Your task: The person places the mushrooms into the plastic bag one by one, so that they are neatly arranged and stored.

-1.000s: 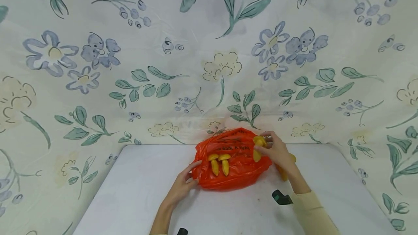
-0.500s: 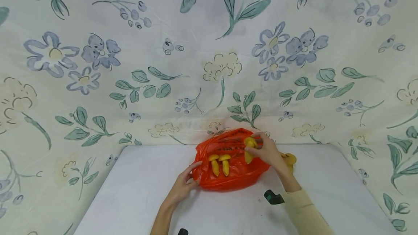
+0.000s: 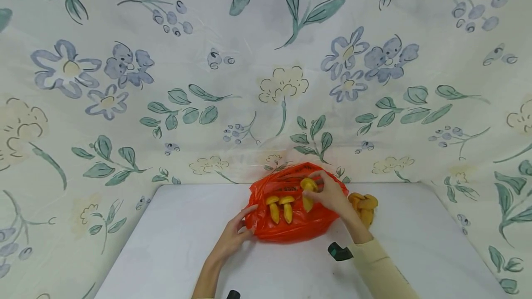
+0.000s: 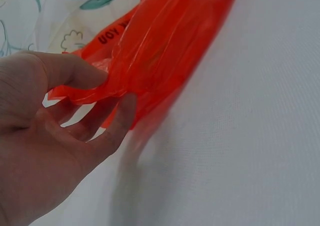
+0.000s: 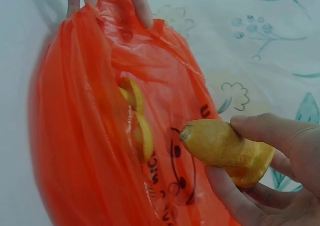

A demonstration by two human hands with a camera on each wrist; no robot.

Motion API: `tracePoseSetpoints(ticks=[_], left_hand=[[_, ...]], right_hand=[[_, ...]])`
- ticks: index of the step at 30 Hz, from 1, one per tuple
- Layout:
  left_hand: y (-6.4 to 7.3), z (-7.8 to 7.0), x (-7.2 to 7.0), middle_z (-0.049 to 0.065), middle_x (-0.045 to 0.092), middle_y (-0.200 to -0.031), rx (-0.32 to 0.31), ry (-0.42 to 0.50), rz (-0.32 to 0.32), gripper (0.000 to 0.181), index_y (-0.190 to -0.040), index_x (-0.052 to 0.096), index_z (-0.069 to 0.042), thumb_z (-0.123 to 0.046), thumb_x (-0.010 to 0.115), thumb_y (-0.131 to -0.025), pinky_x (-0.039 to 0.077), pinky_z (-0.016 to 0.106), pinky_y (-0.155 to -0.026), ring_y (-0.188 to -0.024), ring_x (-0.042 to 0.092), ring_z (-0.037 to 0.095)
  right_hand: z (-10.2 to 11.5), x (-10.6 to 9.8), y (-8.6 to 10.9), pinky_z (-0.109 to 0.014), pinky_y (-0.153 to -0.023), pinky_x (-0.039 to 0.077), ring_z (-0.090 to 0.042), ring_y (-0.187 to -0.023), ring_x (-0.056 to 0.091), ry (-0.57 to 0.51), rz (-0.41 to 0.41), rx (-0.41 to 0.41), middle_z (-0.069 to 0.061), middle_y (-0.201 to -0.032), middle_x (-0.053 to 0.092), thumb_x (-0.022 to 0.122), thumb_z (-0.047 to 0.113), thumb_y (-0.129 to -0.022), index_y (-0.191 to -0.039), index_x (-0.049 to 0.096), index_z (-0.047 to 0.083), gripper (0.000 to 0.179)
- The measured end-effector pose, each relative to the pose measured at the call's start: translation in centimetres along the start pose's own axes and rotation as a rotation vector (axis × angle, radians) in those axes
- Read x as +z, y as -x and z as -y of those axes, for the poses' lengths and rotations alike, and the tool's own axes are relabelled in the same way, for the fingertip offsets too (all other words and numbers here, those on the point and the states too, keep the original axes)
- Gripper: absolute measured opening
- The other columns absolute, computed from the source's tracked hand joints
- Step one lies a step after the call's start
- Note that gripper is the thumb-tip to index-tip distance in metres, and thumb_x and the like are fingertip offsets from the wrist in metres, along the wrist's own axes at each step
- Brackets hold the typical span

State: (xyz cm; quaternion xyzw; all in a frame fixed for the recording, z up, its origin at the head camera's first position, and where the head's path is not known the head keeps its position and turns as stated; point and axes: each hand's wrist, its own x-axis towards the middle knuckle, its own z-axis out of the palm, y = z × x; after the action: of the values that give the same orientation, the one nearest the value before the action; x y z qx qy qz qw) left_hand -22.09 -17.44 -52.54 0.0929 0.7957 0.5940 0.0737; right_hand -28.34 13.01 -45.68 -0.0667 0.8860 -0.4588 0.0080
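A red plastic bag (image 3: 287,233) with black print lies against the floral cloth at the back of the white table. My left hand (image 3: 232,235) pinches its left edge; in the left wrist view the thumb (image 4: 82,74) and fingers have the thin plastic between them. Two yellow mushrooms (image 3: 286,209) lie side by side on the bag, and the right wrist view shows them within its folds. Over the bag's right part, my right hand (image 3: 331,195) holds another yellow mushroom (image 5: 215,143) between thumb and fingers, the cap toward the palm and the stem end pointing away.
More yellow mushrooms (image 3: 364,204) rest in a small cluster on the table, right of the bag and partly behind my right forearm. Floral cloth (image 3: 266,105) rises as a wall behind the white table (image 3: 178,243). A black wrist camera (image 3: 340,252) sits by the right sleeve.
My right hand has moved left over the bag with the mushroom, toward the two lying there. The cluster at right has come more into view. The left hand and bag stay nearly still.
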Motion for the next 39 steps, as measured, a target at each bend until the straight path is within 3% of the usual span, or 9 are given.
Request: tracePoseSetpoints(ticks=[7, 17, 39], left_hand=[[0.0, -0.1, 0.0, 0.01, 0.034, -0.157, 0.017, -0.004, 0.007, 0.059, -0.144, 0.048, -0.025, 0.0, 0.059, -0.091, 0.057, 0.032, -0.09, -0.125, 0.052, 0.035], [0.3, 0.2, 0.4, 0.01, 0.032, -0.157, -0.013, 0.027, 0.03, 0.061, -0.144, 0.048, -0.024, 0.002, 0.059, -0.09, 0.057, 0.026, -0.086, -0.121, 0.054, 0.032], [0.0, 0.0, 0.0, 0.007, 0.036, -0.155, -0.006, 0.037, 0.019, 0.061, -0.144, 0.048, -0.024, 0.001, 0.059, -0.089, 0.058, 0.026, -0.086, -0.121, 0.054, 0.032]], right_hand=[[0.0, 0.9, -0.1, -0.044, -0.09, 0.057, -0.03, -0.111, 0.06, -0.008, 0.016, 0.008, -0.012, -0.125, 0.061, 0.078, 0.027, -0.083, -0.126, 0.053, 0.015, 0.051], [-0.7, 2.0, 0.1, -0.045, -0.088, 0.057, -0.028, -0.11, 0.059, 0.006, 0.029, 0.049, -0.011, -0.121, 0.064, 0.079, 0.028, -0.082, -0.122, 0.055, 0.016, 0.048], [-0.4, 2.8, 0.0, -0.043, -0.088, 0.057, -0.026, -0.105, 0.059, 0.024, 0.05, 0.079, -0.011, -0.119, 0.064, 0.079, 0.027, -0.082, -0.123, 0.054, 0.018, 0.048]])
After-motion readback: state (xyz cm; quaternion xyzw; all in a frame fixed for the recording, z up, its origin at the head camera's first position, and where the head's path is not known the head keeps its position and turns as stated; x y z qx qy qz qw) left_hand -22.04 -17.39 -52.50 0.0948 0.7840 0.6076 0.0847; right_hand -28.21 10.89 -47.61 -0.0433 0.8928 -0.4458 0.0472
